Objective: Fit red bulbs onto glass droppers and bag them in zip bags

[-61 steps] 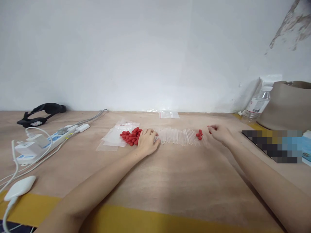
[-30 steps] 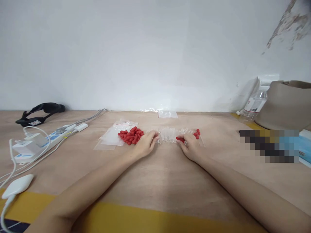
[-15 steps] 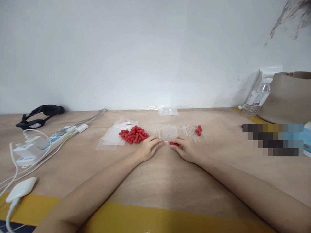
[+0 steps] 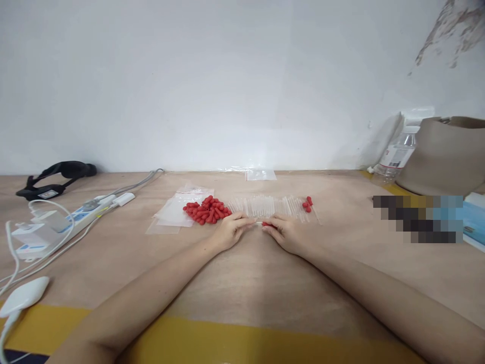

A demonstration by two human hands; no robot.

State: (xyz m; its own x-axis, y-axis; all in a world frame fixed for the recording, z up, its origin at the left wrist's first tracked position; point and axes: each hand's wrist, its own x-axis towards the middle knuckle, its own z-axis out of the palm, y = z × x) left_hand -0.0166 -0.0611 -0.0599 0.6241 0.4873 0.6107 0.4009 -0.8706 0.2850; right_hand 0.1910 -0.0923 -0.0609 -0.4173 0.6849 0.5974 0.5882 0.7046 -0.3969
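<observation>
My left hand [image 4: 229, 231] is closed in a pinch on a thin clear glass dropper tube [image 4: 258, 223], and only the end beyond my fingertips shows. My right hand [image 4: 287, 233] pinches a red rubber dropper bulb [image 4: 264, 224], mostly covered by the fingers. Tube and bulb point at each other and seem to meet between my hands; whether one is inside the other I cannot tell. Just left of my left hand lies a heap of red rubber bulbs [image 4: 205, 211]. Behind both hands runs a row of clear glass tubes [image 4: 261, 206].
A few red bulbs [image 4: 307, 204] lie right of the row. Clear plastic bags [image 4: 172, 210] sit under the heap's left side. At left are a power strip [image 4: 81, 217] with cables and a black strap [image 4: 56, 179]. A bottle [image 4: 397, 154] and a beige container [image 4: 439, 154] stand at right.
My right hand has shifted slightly left, and less of the red bulb shows beside its fingers. The left hand keeps its pinch. The whole view has moved a little.
</observation>
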